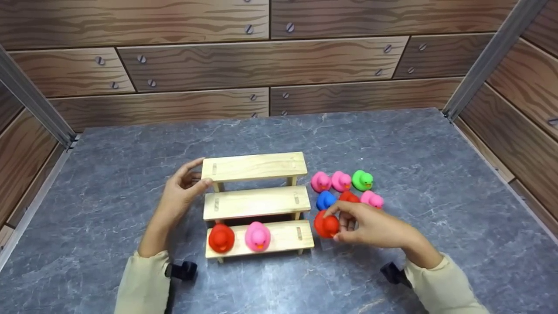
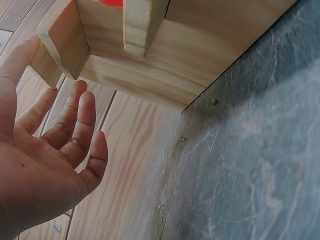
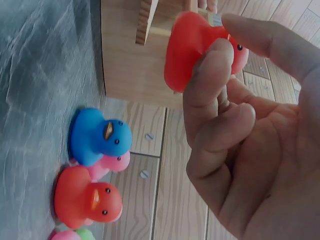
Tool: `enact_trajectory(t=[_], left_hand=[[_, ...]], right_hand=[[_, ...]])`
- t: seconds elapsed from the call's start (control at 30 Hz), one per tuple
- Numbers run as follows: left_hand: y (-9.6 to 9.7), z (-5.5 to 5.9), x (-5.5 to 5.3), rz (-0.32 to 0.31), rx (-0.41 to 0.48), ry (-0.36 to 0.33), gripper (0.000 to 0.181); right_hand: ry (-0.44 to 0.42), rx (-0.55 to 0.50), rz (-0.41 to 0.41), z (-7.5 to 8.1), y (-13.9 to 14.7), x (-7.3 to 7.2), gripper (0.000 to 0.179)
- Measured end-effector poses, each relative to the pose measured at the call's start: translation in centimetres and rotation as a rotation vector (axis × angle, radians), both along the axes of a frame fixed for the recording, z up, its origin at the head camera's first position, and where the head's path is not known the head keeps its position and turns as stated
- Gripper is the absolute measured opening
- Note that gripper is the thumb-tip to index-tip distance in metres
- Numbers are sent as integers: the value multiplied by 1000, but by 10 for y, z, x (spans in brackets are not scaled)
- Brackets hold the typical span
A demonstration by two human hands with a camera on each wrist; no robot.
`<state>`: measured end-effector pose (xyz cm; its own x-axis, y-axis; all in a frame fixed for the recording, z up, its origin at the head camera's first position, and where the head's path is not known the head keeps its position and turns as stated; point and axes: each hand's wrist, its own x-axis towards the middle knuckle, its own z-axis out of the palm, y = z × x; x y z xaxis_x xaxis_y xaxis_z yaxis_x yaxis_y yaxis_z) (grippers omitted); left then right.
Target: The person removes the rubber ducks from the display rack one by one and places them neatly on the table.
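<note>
A three-step wooden stand [image 1: 257,204] stands on the table, a red duck [image 1: 221,238] and a pink duck [image 1: 257,237] side by side on its lowest step. My left hand [image 1: 176,196] holds the left end of the top step, thumb at the front and index finger behind; the left wrist view shows the other fingers [image 2: 86,115] loosely bent off the wood. To the right of the lowest step, my right hand [image 1: 370,224] pinches another red toy duck [image 1: 326,224] between thumb and fingers. In the right wrist view this duck [image 3: 187,52] is raised off the table.
Right of the stand sit more toy ducks: a blue duck [image 1: 326,200], a red duck [image 1: 349,197] partly behind my right hand, a green duck [image 1: 362,180] and several pink ones [image 1: 321,181]. Wood-patterned walls [image 1: 261,65] enclose the grey marbled table [image 1: 130,174].
</note>
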<state>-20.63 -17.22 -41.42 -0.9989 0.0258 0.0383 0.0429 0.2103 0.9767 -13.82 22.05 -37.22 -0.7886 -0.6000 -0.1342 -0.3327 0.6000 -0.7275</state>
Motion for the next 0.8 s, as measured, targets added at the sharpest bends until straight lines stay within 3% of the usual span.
enact_trajectory(t=[0.4, 0.8], left_hand=[[0, -1, 0, -9, 18, -5, 57], [0, -2, 0, -1, 7, 4, 57]], right_hand=[[33, 117, 38, -9, 8, -7, 30], [-25, 154, 11, -17, 15, -15, 29]])
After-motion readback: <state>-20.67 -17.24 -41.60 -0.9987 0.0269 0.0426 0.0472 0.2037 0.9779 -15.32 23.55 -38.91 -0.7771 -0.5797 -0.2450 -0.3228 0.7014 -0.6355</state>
